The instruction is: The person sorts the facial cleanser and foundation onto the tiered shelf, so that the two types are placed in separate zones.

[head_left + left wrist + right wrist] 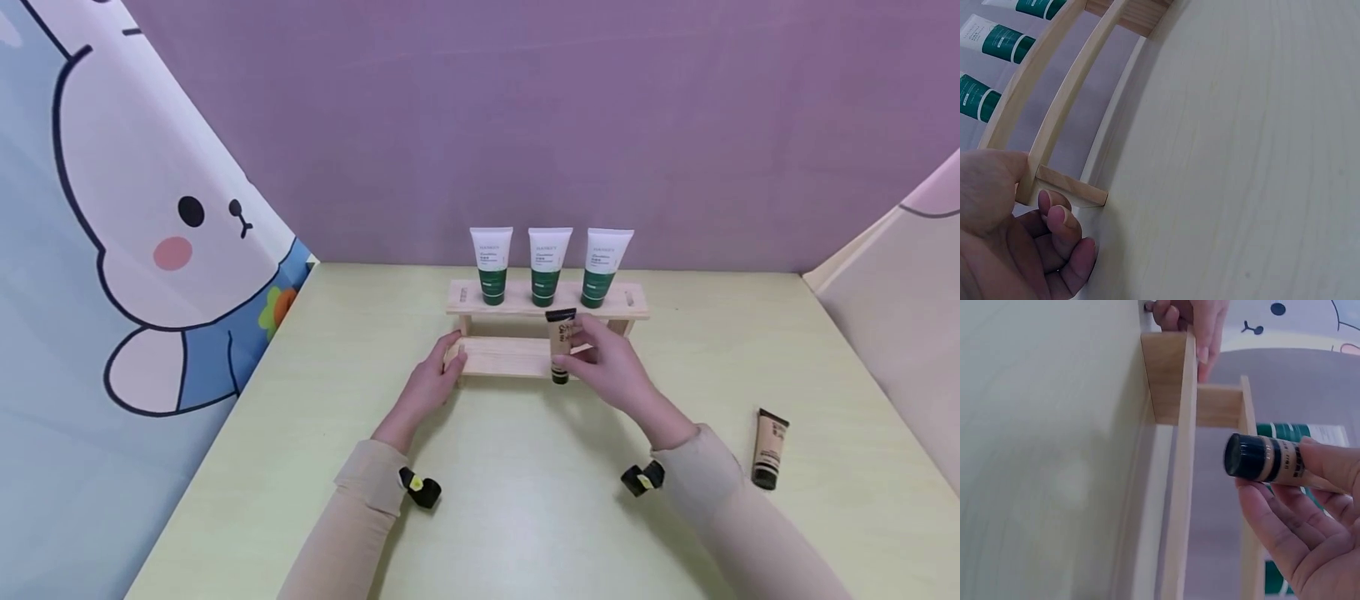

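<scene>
The step in hand looks like setting a slim beige tube with a black cap (558, 354), pinched upright and cap-down by the right hand (617, 360), onto the near, lower shelf of a two-tier pale wooden rack (502, 358); the left hand (429, 382) grips its left end. Next seems to call for a level lowering. One rack, three white-and-green tubes (492, 265) on its far, upper shelf, two beige tubes: this one and another (770, 450) lying right on the table (510, 517).

Cloth-walled tabletop booth (555, 125), cartoon-print drape (142, 250)
</scene>
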Motion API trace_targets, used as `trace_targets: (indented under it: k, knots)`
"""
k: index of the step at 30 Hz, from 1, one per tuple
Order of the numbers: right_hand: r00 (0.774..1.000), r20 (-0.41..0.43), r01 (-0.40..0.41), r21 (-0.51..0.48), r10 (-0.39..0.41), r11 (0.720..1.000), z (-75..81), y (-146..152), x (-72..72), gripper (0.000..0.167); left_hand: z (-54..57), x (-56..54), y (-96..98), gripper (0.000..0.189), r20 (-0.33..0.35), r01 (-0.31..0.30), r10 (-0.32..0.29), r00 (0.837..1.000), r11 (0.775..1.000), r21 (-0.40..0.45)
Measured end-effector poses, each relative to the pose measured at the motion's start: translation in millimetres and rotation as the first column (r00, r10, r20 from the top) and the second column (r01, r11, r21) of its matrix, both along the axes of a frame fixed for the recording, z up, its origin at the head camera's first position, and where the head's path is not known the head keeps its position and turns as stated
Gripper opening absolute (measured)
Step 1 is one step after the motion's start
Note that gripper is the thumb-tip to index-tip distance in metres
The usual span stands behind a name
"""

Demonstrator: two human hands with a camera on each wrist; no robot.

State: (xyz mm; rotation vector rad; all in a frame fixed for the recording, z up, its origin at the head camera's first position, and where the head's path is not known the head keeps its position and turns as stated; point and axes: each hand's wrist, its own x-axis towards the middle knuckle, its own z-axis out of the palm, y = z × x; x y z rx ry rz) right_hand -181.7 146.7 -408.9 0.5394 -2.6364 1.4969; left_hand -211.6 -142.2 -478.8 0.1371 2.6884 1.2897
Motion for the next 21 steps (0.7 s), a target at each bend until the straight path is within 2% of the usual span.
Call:
trace_targets:
  k: [8,13,21]
  knots:
    - [1.000,0.019,-0.019,-0.085,0.020,0.996,-7.2,-32,-16.2,0.032,-0.4,-0.2,1.3,0.050,-0.021,-0.009,0.009,1.000,1.000,-0.025]
    - [1.000,0.009,-0.017,-0.066,0.018,0.998,-12.4,-49,-24.0,0.031,-0.1,0.4,1.5,0.050,-0.038,-0.017,0.016,0.999,0.999,-0.032]
    - [1.000,0.010,0.012,-0.037,-0.012,0.999,-24.3,-68,-33.1,0.025,-0.5,0.7,0.6,0.051,-0.026,-0.019,0.018,0.999,0.999,-0.035]
